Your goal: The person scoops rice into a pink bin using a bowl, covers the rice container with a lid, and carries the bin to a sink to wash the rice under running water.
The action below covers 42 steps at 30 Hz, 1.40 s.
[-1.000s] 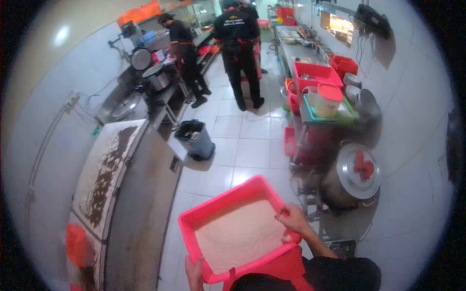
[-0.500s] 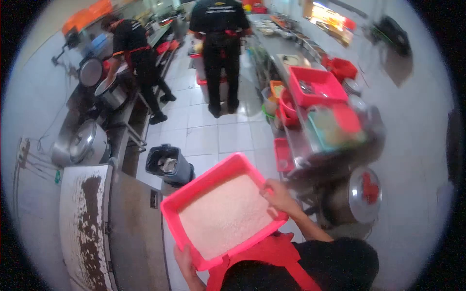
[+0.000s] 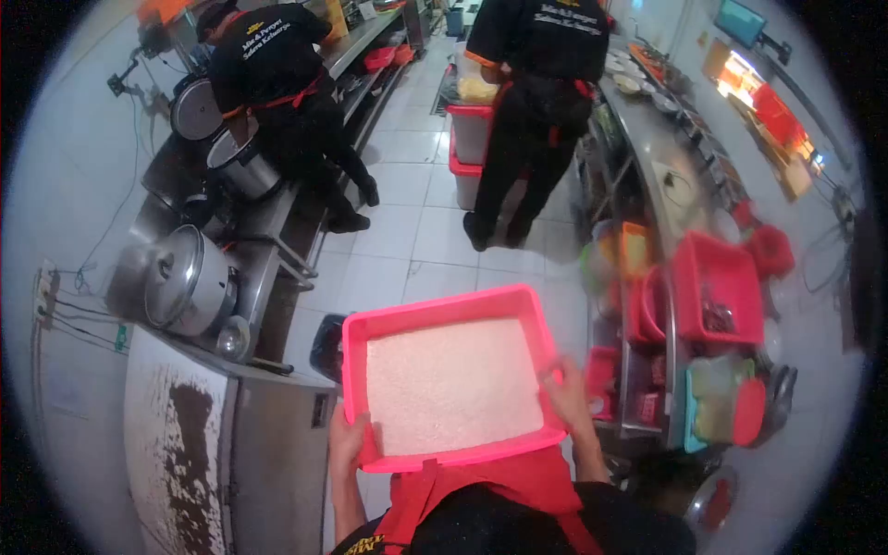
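Observation:
A bright pink rectangular tub (image 3: 435, 314) is held in front of my body, close to my red apron (image 3: 481, 486). White grains that look like rice (image 3: 453, 388) spread across its bottom in a nearly even layer. My left hand (image 3: 348, 439) grips the tub's left side near the front corner, thumb over the rim. On the opposite side, my right hand (image 3: 566, 398) is closed around the right rim. The fingers beneath the tub are hidden on both sides.
Two people in black shirts (image 3: 277, 55) (image 3: 541, 55) stand ahead. A lidded pot (image 3: 190, 277) and a worn white chest (image 3: 180, 416) line the left. A steel counter with a red tub (image 3: 721, 287) runs along the right. A dark bin (image 3: 326, 347) stands partly behind my tub.
My view has swung left and moved forward. The pink tub, tilted before, is now nearly square to me, with both hands still on it. The bin is now mostly hidden behind it.

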### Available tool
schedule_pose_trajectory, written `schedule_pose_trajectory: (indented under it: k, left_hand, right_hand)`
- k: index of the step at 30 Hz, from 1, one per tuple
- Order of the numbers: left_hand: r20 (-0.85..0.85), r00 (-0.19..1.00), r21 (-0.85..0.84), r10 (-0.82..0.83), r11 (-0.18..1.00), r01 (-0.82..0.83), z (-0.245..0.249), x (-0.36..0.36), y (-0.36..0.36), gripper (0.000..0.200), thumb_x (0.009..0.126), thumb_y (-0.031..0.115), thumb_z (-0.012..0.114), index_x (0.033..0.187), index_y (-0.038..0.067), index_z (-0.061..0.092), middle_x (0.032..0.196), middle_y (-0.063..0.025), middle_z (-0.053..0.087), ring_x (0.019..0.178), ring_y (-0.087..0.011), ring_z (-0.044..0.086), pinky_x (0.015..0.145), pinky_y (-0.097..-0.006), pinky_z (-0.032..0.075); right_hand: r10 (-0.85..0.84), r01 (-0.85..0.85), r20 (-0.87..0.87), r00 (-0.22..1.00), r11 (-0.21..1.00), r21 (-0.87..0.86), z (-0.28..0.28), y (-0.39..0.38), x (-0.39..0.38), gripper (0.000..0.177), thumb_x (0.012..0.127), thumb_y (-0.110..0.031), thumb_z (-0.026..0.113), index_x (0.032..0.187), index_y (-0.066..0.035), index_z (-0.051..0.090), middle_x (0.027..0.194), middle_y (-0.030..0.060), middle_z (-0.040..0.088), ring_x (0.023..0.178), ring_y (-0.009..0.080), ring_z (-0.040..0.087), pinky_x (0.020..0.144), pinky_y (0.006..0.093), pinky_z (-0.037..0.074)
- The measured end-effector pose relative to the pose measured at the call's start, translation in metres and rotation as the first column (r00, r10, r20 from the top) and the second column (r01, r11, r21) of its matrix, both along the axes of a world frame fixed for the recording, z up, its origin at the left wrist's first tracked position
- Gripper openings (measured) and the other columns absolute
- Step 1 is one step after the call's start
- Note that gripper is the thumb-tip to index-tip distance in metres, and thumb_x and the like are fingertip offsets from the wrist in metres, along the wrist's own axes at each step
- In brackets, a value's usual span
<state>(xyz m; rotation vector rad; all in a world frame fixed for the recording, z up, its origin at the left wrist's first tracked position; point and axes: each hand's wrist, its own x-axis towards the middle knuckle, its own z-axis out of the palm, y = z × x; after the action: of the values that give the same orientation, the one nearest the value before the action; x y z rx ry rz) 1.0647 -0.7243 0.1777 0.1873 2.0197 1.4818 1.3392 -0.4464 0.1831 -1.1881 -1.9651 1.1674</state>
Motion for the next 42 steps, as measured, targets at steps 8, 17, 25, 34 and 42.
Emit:
schedule_pose_trajectory:
  k: [8, 17, 25, 34, 42]
  left_hand:
    - [0.175, 0.949, 0.093, 0.264, 0.955, -0.283, -0.005, -0.092, 0.086, 0.029, 0.086, -0.002, 0.056, 0.115, -0.002, 0.051, 0.098, -0.0099, 0.062, 0.077, -0.0165, 0.062, 0.068, -0.0299, 0.053]
    - [0.211, 0.913, 0.092, 0.350, 0.922, -0.375, -0.029, -0.293, 0.227, 0.027, 0.086, -0.001, 0.058, 0.113, -0.002, 0.051, 0.100, -0.0110, 0.063, 0.083, -0.0169, 0.062, 0.074, -0.0306, 0.052]
    - [0.130, 0.984, 0.085, 0.123, 0.987, -0.135, 0.005, -0.494, 0.377, 0.026, 0.084, -0.003, 0.061, 0.105, -0.001, 0.048, 0.083, -0.0089, 0.061, 0.066, -0.0150, 0.060, 0.053, -0.0280, 0.049]
    - [0.126, 0.989, 0.113, 0.076, 0.990, -0.090, 0.011, -0.641, 0.552, 0.019, 0.084, 0.000, 0.063, 0.097, 0.001, 0.050, 0.073, -0.0072, 0.059, 0.056, -0.0125, 0.056, 0.045, -0.0275, 0.044]
    - [-0.026, 0.967, -0.020, -0.252, 0.968, 0.252, 0.030, -0.764, 0.727, 0.016, 0.087, 0.006, 0.064, 0.096, 0.001, 0.053, 0.079, -0.0045, 0.059, 0.068, -0.0086, 0.055, 0.056, -0.0246, 0.045]
  right_hand:
    - [0.279, -0.279, -0.013, 0.960, 0.960, 0.020, 0.035, 0.165, -0.202, 0.020, 0.079, -0.015, 0.068, 0.083, 0.000, 0.055, 0.081, 0.0169, 0.058, 0.079, 0.0284, 0.060, 0.074, 0.0372, 0.047]
    - [0.349, -0.354, 0.072, 0.935, 0.930, 0.097, 0.018, 0.304, -0.423, 0.021, 0.077, -0.018, 0.070, 0.079, -0.001, 0.056, 0.080, 0.0180, 0.056, 0.079, 0.0351, 0.057, 0.072, 0.0417, 0.045]
    - [0.208, -0.230, 0.126, 0.970, 0.950, 0.209, 0.038, 0.406, -0.545, 0.018, 0.076, -0.016, 0.071, 0.079, -0.005, 0.058, 0.078, 0.0163, 0.052, 0.080, 0.0340, 0.053, 0.069, 0.0411, 0.042]
    - [0.111, -0.162, 0.161, 0.981, 0.923, 0.350, -0.081, 0.509, -0.642, 0.021, 0.082, -0.018, 0.068, 0.087, -0.005, 0.053, 0.090, 0.0128, 0.048, 0.081, 0.0306, 0.052, 0.073, 0.0440, 0.045]
    - [-0.367, 0.369, -0.110, 0.924, 0.929, -0.003, -0.082, 0.581, -0.711, 0.032, 0.071, -0.019, 0.078, 0.088, -0.006, 0.055, 0.090, 0.0126, 0.048, 0.084, 0.0297, 0.053, 0.070, 0.0441, 0.045]
